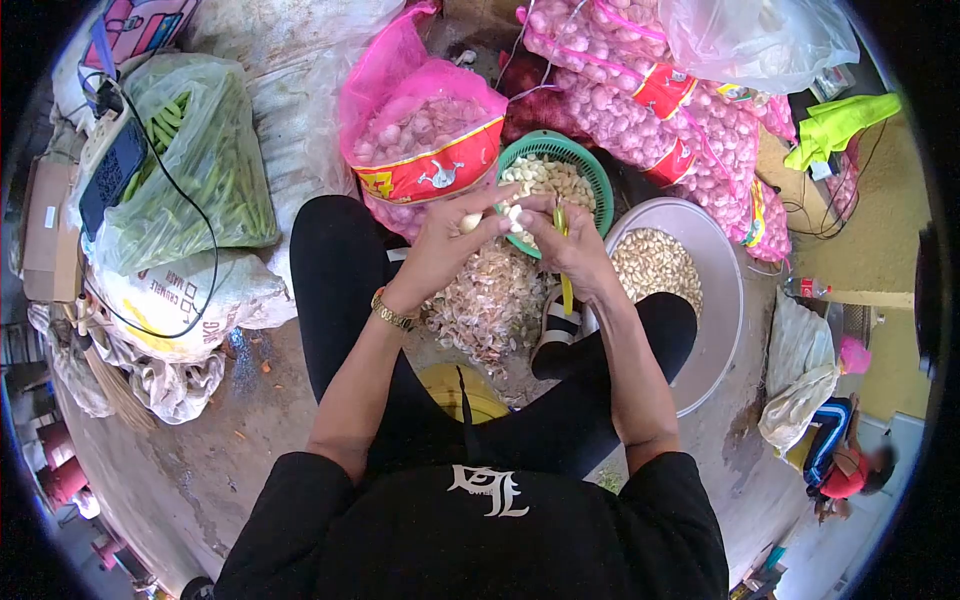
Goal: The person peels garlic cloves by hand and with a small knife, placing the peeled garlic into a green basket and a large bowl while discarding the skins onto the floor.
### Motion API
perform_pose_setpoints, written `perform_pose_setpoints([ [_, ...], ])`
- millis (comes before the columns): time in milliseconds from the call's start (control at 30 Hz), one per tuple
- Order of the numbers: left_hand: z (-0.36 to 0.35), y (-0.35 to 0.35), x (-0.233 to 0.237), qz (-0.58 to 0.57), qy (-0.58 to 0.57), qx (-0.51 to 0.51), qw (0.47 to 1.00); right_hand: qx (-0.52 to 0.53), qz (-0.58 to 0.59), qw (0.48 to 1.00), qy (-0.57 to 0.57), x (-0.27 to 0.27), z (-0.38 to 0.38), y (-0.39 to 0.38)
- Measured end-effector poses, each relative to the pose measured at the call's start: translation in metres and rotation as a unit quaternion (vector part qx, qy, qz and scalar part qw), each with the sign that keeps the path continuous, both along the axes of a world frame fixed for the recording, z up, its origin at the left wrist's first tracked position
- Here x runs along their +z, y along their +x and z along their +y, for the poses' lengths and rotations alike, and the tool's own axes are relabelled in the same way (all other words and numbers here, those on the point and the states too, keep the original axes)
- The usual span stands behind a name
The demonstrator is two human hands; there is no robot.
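My left hand, with a gold watch at the wrist, is closed around peeled garlic cloves. A white clove is between the fingertips of both hands. In my right hand is a small knife with a yellow handle, held upright against the palm while the fingers meet the clove. Just beyond both hands stands a green plastic basket with peeled cloves in it. Beneath them, a heap of garlic skins lies on the floor between my legs.
A wide pale basin of unpeeled cloves stands at my right. Pink net sacks of garlic are ahead. At left is a plastic bag of green pods on a white sack. A person sits far right.
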State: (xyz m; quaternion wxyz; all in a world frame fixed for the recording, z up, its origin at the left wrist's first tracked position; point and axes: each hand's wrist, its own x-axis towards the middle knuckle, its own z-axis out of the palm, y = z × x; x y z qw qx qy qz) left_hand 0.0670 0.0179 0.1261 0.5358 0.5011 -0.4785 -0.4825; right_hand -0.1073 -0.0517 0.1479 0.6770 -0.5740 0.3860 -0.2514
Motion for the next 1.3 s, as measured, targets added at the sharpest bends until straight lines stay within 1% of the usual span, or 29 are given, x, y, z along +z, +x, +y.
perform_pose_setpoints([
  [67,-0.001,-0.003,0.005,0.088,0.021,-0.049,0.995,0.003,0.006,1.0,0.012,-0.001,-0.002,-0.005],
  [133,-0.001,-0.004,0.007,0.083,0.025,-0.069,0.994,0.001,-0.001,0.996,0.086,0.001,-0.005,-0.009],
  [167,0.0,-0.003,0.008,0.077,0.03,-0.087,0.993,0.002,-0.002,0.996,0.086,0.001,-0.005,-0.008],
  [233,-0.001,-0.004,0.006,0.075,0.021,-0.08,0.994,-0.021,0.048,0.998,0.03,0.003,-0.004,-0.007],
  [267,-0.002,-0.004,0.005,0.073,0.011,-0.072,0.995,-0.021,0.048,0.998,0.029,0.005,-0.003,-0.006],
  [333,-0.001,-0.003,0.005,0.08,0.03,-0.071,0.994,-0.031,0.047,0.998,-0.026,0.009,-0.001,-0.004],
  [367,-0.001,-0.003,0.005,0.087,0.049,-0.07,0.993,-0.033,0.047,0.998,-0.026,0.004,-0.003,-0.006],
  [400,-0.001,-0.004,0.004,0.087,0.049,-0.071,0.992,-0.023,0.059,0.998,-0.027,0.0,-0.005,-0.007],
  [467,-0.001,-0.004,0.002,0.126,0.041,-0.049,0.99,-0.011,0.07,0.997,-0.029,-0.003,-0.006,-0.009],
  [533,-0.003,-0.004,0.001,0.128,0.031,-0.051,0.99,0.02,0.068,0.996,-0.05,0.017,-0.003,-0.006],
  [567,-0.004,-0.005,0.0,0.129,0.022,-0.053,0.99,0.019,0.068,0.996,-0.05,0.007,-0.004,-0.007],
  [600,-0.004,-0.005,-0.002,0.129,0.022,-0.054,0.99,0.022,0.058,0.993,-0.098,-0.01,-0.006,-0.008],
  [633,-0.004,-0.006,-0.005,0.116,0.021,-0.041,0.992,0.025,0.047,0.988,-0.146,-0.016,-0.006,-0.007],
  [700,-0.005,-0.008,-0.007,0.103,0.02,-0.028,0.994,0.021,0.04,0.986,-0.159,-0.019,-0.006,-0.006],
  [767,-0.005,-0.012,-0.006,0.08,-0.028,-0.004,0.996,0.017,0.035,0.984,-0.171,-0.021,-0.004,-0.003],
  [800,-0.004,-0.013,-0.006,0.08,-0.028,-0.004,0.996,0.01,0.022,0.981,-0.192,-0.024,-0.004,-0.002],
  [867,-0.001,-0.015,-0.006,0.028,-0.014,0.021,0.999,0.002,0.009,0.977,-0.212,-0.028,-0.003,-0.001],
  [900,-0.001,-0.016,-0.006,0.028,-0.014,0.021,0.999,-0.007,0.02,0.978,-0.206,-0.026,-0.002,0.0],
  [967,-0.001,-0.018,-0.007,-0.01,-0.041,0.022,0.999,-0.016,0.033,0.979,-0.199,-0.023,0.002,0.001],
  [1033,0.0,-0.02,-0.008,-0.011,-0.042,0.029,0.999,-0.039,-0.001,0.996,-0.085,-0.02,0.005,0.004],
  [1067,0.0,-0.021,-0.008,-0.012,-0.044,0.035,0.998,-0.039,-0.001,0.996,-0.085,-0.018,0.006,0.004],
  [1100,-0.001,-0.022,-0.01,-0.012,-0.043,0.035,0.998,-0.046,-0.039,0.998,-0.018,-0.016,0.007,0.004],
  [1133,-0.002,-0.023,-0.012,0.031,-0.037,0.041,0.998,-0.052,-0.077,0.994,0.05,-0.015,0.008,0.005],
  [1167,-0.002,-0.024,-0.013,0.074,-0.029,0.047,0.996,-0.053,-0.078,0.994,0.05,-0.017,0.011,0.007],
  [1200,-0.003,-0.023,-0.011,0.073,-0.028,0.046,0.996,-0.051,-0.073,0.994,0.069,-0.02,0.013,0.009],
  [1267,-0.004,-0.019,-0.007,0.127,0.01,0.045,0.991,-0.049,-0.067,0.993,0.088,-0.021,0.012,0.008],
  [1300,-0.004,-0.018,-0.005,0.127,0.009,0.046,0.991,-0.023,-0.039,0.995,0.087,-0.019,0.009,0.006],
])
